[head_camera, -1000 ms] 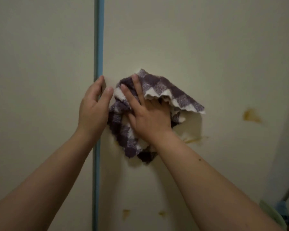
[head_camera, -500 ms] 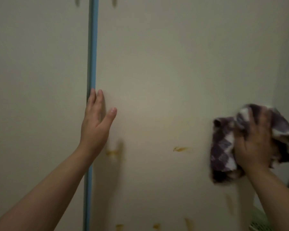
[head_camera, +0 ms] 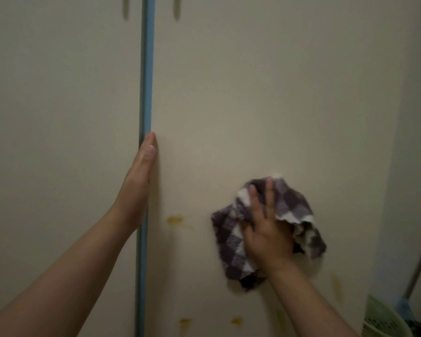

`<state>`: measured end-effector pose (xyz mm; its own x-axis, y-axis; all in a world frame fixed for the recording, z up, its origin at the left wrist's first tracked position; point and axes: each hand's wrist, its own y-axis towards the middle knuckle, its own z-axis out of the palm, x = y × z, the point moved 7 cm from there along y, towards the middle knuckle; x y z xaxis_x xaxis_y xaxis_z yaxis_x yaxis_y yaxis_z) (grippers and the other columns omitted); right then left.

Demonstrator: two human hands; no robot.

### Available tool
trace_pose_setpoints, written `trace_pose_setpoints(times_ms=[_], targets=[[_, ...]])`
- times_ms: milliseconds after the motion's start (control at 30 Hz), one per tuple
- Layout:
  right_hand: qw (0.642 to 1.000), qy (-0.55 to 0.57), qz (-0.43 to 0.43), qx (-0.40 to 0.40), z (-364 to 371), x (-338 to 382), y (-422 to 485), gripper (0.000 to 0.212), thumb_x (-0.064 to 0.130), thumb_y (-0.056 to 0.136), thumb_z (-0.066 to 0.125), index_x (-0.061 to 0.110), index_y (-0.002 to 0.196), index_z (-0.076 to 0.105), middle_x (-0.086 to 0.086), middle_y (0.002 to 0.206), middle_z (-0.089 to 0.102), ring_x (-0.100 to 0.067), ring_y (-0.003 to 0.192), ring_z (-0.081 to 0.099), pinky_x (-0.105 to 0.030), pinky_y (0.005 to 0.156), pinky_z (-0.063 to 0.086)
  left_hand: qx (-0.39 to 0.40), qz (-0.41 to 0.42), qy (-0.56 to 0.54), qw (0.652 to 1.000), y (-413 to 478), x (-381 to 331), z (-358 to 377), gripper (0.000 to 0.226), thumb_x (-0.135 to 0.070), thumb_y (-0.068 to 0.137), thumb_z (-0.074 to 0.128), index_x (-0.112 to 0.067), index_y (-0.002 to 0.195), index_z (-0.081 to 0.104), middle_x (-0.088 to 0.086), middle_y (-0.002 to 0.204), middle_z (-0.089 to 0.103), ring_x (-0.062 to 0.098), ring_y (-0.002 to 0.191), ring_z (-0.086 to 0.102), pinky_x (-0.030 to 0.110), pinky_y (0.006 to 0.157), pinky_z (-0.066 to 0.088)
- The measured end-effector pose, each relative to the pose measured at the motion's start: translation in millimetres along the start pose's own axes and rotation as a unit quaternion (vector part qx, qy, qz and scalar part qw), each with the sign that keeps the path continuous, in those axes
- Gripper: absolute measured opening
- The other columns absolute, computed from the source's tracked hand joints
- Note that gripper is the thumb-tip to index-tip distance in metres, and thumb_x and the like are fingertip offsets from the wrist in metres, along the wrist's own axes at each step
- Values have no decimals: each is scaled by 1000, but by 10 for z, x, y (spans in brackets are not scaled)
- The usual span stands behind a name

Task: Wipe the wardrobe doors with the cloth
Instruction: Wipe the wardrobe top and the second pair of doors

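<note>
Cloth (head_camera: 229,246) at 4 o'clock on rt door (head_camera: 265,93): soft, light (bunches easily), best pressed mid-wad, as my right hand (head_camera: 267,239) does, fingers spread flat. Left hand (head_camera: 137,183), fingers straight, braces door edge at 9.

Dim, flat yellowish light casts soft shadows on the wardrobe door (head_camera: 253,93), and the cloth (head_camera: 230,242) is motion-blurred.

— The flat cream right-hand wardrobe door (head_camera: 253,105)?
— Bears yellowish smeared stains (head_camera: 174,219) and a crumpled purple-and-white checked cloth (head_camera: 231,242), pressed flat against it.
— Left edge?
— A vertical blue strip (head_camera: 146,69).
</note>
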<state>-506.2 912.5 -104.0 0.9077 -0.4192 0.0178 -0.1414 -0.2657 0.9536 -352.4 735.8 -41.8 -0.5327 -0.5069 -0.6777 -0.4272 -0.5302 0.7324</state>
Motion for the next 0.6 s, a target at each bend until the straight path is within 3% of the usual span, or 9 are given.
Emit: trace_pose_setpoints(times_ms=[67,167,300,400,467,533,600], targets=[[999,5,-26,21,90,284,42,59,38,77,41,17,132,50,-14,145,28,-29,36,51,-20,33,33,-9,-9,-19,1000,-3,21,-23,84,-73,67,40,-33,141,28,-30,136,33,-12,127,29,23,111,17],[997,25,-60,34,196,657,101,59,36,78,41,17,134,45,-12,146,27,-25,39,53,-20,35,35,-28,-21,-33,999,-89,73,-19,84,-70,71,42,-28,142,29,-18,146,32,-4,132,28,32,115,16],[989,94,-94,60,375,1041,109,68,31,80,60,19,141,34,-10,148,10,-32,87,66,-38,57,54,-55,-47,-29,997,-294,147,-63,81,-70,78,40,-25,143,26,-12,147,32,-1,132,30,32,115,17],[968,161,-116,152,609,1280,67,76,28,88,53,38,143,0,-4,152,-11,-37,116,50,-41,85,45,-53,-48,-3,997,-429,115,-91,74,-62,76,31,-29,142,24,-12,144,34,-2,128,33,17,103,26],[948,189,-107,233,746,1379,28,74,28,94,40,48,134,-19,-12,156,7,-40,125,36,-43,100,31,-50,-49,16,997,-501,88,-105,70,-57,78,29,-30,142,25,-10,143,35,1,129,33,18,103,26],[944,178,-99,261,767,1409,18,74,26,95,38,47,135,-21,-20,148,29,-42,121,38,-44,100,29,-46,-43,48,997,-557,68,-110,63,-52,84,27,-27,142,26,-6,146,33,5,133,30,27,111,23],[950,157,-120,242,693,1414,19,72,23,94,40,39,140,-14,-21,151,22,-41,125,36,-43,102,23,-48,-42,67,996,-587,70,-116,54,-44,91,27,-25,142,26,-2,148,32,8,134,29,35,114,21]])
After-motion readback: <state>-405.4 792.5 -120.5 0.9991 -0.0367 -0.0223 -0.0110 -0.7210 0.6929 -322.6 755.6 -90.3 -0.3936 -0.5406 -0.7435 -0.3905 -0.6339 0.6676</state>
